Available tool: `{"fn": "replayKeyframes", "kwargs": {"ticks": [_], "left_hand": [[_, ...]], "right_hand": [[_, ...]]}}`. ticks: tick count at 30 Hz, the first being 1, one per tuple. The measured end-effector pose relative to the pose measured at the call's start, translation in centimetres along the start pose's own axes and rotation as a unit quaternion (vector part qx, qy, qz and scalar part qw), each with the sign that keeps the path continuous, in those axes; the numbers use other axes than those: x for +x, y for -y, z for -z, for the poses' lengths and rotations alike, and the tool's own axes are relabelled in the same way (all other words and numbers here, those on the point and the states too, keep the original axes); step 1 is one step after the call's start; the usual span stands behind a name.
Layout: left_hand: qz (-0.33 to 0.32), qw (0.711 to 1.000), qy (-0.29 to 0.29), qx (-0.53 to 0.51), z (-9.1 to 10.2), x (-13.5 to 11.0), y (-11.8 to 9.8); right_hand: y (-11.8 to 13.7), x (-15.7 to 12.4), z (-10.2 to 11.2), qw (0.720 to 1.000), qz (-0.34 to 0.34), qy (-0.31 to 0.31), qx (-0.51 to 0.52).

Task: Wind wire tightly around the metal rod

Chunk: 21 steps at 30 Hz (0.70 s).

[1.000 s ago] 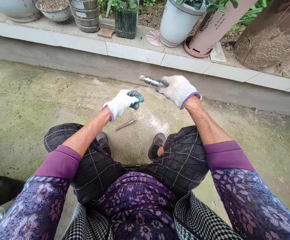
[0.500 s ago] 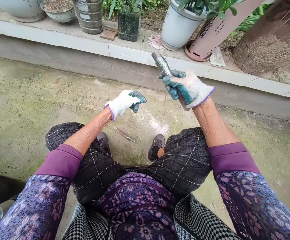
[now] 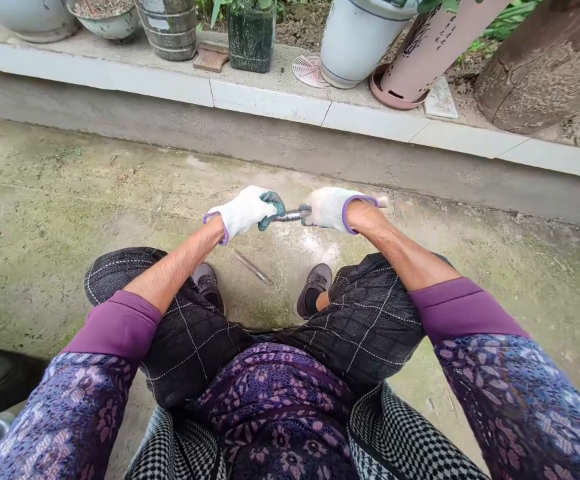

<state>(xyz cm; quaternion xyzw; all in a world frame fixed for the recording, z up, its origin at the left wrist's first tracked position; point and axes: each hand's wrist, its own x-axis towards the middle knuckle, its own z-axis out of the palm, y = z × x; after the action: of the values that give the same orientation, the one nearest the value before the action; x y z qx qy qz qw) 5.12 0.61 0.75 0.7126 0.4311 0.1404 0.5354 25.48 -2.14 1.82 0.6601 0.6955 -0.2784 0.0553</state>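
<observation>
Both of my hands wear white gloves with green-coated fingers and purple cuffs. Between them lies a stick wound with silvery wire (image 3: 293,215), held nearly level above the ground. My right hand (image 3: 327,208) is closed around it, and its pale handle end sticks out beyond the wrist. The fingers of my left hand (image 3: 253,208) are curled closed at the stick's other end, hiding that tip. Whether a loose strand of wire is also pinched there is too small to tell. Below the hands, a thin rod (image 3: 251,267) rests on the concrete between my shoes.
A tiled ledge (image 3: 270,103) runs across in front, bearing a white pot (image 3: 360,43), a pink planter (image 3: 430,53), a dark square container (image 3: 251,40) and a large brown pot (image 3: 545,73). White powder (image 3: 320,247) marks the ground. A black wheel (image 3: 0,380) stands at lower left.
My right hand has come down and left with the wire-wound stick, turning it from upright-slanted to nearly level. Its end now meets my left hand, which has barely moved.
</observation>
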Motion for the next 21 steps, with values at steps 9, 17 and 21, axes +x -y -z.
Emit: {"fn": "replayKeyframes", "kwargs": {"ticks": [9, 17, 21], "left_hand": [[-0.01, 0.989, 0.008, -0.15, 0.0, 0.5, 0.2], [0.022, 0.98, 0.024, -0.196, 0.3, 0.3, 0.1], [0.017, 0.985, 0.027, -0.171, 0.5, 0.2, 0.0]], "right_hand": [[0.6, -2.3, 3.0, 0.97, -0.016, -0.127, 0.209], [0.6, -2.0, 2.9, 0.918, 0.023, -0.137, 0.371], [0.9, -3.3, 3.6, 0.895, 0.064, -0.103, 0.43]]}}
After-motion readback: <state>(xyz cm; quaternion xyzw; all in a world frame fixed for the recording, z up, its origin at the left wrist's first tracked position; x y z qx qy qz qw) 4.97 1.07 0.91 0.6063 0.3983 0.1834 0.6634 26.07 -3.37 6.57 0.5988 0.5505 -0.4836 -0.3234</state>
